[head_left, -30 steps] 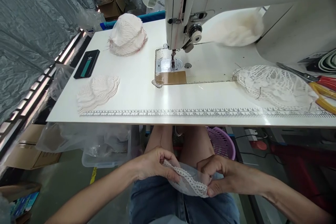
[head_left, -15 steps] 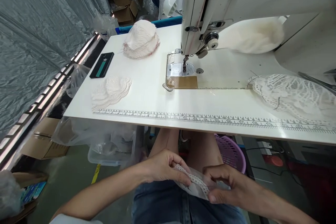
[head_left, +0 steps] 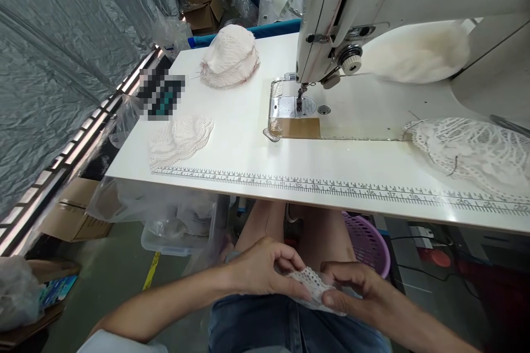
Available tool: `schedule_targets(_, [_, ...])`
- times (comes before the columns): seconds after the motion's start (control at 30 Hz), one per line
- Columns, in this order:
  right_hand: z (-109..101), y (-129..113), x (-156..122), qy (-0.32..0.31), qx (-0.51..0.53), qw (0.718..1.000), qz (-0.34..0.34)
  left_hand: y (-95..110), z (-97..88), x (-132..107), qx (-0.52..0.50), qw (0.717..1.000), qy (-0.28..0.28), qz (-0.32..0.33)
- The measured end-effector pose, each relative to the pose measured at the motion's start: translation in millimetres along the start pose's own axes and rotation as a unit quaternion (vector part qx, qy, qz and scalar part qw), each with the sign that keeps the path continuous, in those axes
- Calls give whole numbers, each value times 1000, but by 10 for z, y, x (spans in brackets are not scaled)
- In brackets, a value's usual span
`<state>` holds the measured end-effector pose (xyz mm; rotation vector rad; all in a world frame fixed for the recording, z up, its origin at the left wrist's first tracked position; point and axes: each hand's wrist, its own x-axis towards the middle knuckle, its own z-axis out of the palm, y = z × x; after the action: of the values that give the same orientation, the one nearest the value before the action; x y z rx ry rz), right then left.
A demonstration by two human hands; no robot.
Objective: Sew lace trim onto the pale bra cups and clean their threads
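Over my lap, below the table's front edge, a small piece of white lace fabric (head_left: 313,283) is stretched between my two hands. My left hand (head_left: 271,270) pinches its left end between thumb and fingers. The right end is gripped by my right hand (head_left: 356,289), thumb on top. A scalloped edge with small holes faces up, and sheer material shows beneath it. Part of the piece is hidden by my fingers. Above my hands, the sewing machine (head_left: 327,38) stands on the white table (head_left: 240,149), its presser foot (head_left: 300,100) over the metal plate.
On the table lie a folded lace piece (head_left: 182,140), a stack of pale fabric cups (head_left: 229,58), a blurred-out phone (head_left: 163,98) and a lace pile (head_left: 476,149) with scissors (head_left: 511,125). Below are a purple basket (head_left: 368,242) and a clear plastic bin (head_left: 174,242).
My hands have turned the lace so that more of its holed edge shows between them. The view has shifted slightly, moving the table items a little to the right.
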<state>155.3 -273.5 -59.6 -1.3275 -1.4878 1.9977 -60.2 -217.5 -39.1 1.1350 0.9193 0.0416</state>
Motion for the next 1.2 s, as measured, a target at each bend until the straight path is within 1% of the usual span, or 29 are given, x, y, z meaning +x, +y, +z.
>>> schedule_targets(0.1, [1,-15,6,5,11,1000,-2,-30,0,-24,28,999,33,30])
schedule_targets(0.27, [-19,31,-8,27,1,1000,-5,-64,30,-56,42,995,65,58])
schedule_targets(0.47, [-17,50,-7,34,43,998,-20,-43,63,-79,80,991,71,81])
schedule_targets(0.63, [-13,65,-18,54,48,997,-28,-91,122,-41,56,989,86,108])
schedule_targets(0.73, [-12,72,-29,65,23,997,-26,-108,148,-21,36,988,96,119])
schedule_targets(0.83, [-2,35,-33,59,-4,998,-34,-109,152,-21,25,988,100,116])
schedule_targets(0.93, [32,-33,-23,59,-24,997,-51,-104,147,-29,24,989,90,116])
schedule_targets(1.03, [84,-78,-3,88,-65,991,-72,-96,144,-32,30,990,83,107])
schedule_targets(1.13, [127,-77,12,104,-85,983,-127,-89,148,-31,32,992,85,91])
schedule_targets(1.2, [142,-62,13,101,-84,976,-172,-88,155,-28,31,993,84,79])
